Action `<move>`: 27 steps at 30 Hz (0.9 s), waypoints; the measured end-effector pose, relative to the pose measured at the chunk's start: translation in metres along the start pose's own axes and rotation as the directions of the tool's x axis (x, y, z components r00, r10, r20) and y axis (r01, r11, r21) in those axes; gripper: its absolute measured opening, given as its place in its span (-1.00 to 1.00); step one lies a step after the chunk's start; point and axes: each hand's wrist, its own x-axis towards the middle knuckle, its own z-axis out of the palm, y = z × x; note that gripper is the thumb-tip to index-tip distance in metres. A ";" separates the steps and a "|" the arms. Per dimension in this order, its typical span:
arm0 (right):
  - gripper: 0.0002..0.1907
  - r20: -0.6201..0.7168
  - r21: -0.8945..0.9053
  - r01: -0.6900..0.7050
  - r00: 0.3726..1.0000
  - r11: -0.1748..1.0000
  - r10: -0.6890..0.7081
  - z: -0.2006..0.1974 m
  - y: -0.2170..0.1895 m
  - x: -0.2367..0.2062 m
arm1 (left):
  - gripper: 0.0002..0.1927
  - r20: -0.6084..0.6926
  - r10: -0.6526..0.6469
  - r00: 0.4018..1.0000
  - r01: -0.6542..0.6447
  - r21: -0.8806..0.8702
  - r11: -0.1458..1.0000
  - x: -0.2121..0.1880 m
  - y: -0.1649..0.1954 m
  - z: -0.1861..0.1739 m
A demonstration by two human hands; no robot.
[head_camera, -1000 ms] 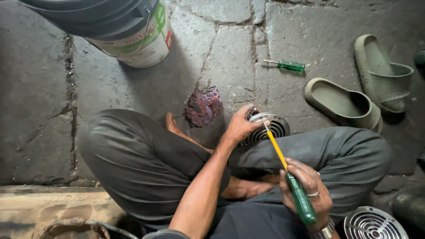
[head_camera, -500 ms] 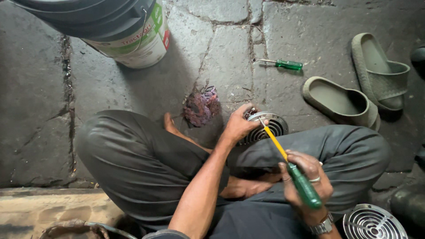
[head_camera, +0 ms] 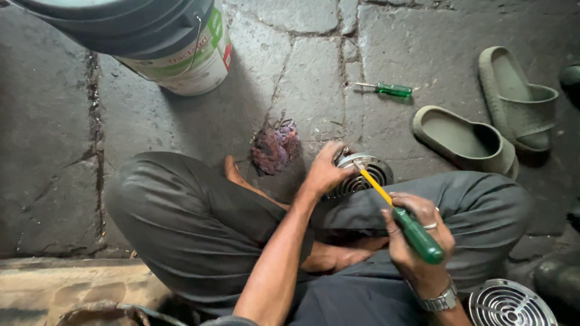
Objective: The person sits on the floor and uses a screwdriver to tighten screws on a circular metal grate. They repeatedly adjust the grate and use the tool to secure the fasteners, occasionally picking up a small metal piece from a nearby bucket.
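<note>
I sit cross-legged on a stone floor. My left hand (head_camera: 324,171) grips the rim of a round, slotted metal motor housing (head_camera: 368,175) that rests on the floor by my right knee. My right hand (head_camera: 417,238), wearing a ring and a wristwatch, holds a screwdriver (head_camera: 403,217) with a green handle and yellow shaft. Its tip points up and left onto the top of the housing, close to my left fingers.
A smaller green screwdriver (head_camera: 386,89) lies on the floor beyond the housing. Two grey-green slippers (head_camera: 465,139) (head_camera: 519,96) lie at right. A purplish rag (head_camera: 275,148) sits near my left knee. A white-and-dark bucket (head_camera: 175,42) stands at top left. Another slotted metal cover (head_camera: 510,305) is at bottom right.
My right hand and the screwdriver handle have shifted slightly lower and to the right, tilting the shaft; the tip stays on the housing. My left hand keeps its grip.
</note>
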 end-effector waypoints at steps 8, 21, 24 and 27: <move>-0.72 0.008 0.019 0.033 0.999 0.999 -0.033 0.004 0.001 0.002 | -0.56 0.287 0.435 0.854 -0.502 0.228 0.834 -0.030 0.071 -0.027; -0.64 0.070 -0.033 0.269 0.961 0.963 -0.266 -0.027 0.000 0.019 | -0.49 0.313 0.364 0.877 -0.479 0.504 0.719 -0.047 0.100 -0.034; -0.64 0.080 0.086 0.273 0.957 0.958 -0.280 -0.014 0.021 0.020 | -0.59 0.219 0.366 0.905 -0.416 0.642 0.644 -0.056 0.158 -0.062; -0.63 0.094 0.180 0.253 0.958 0.951 -0.273 -0.004 0.034 0.021 | -0.53 0.022 0.733 0.679 -0.457 0.795 0.399 -0.069 0.226 -0.158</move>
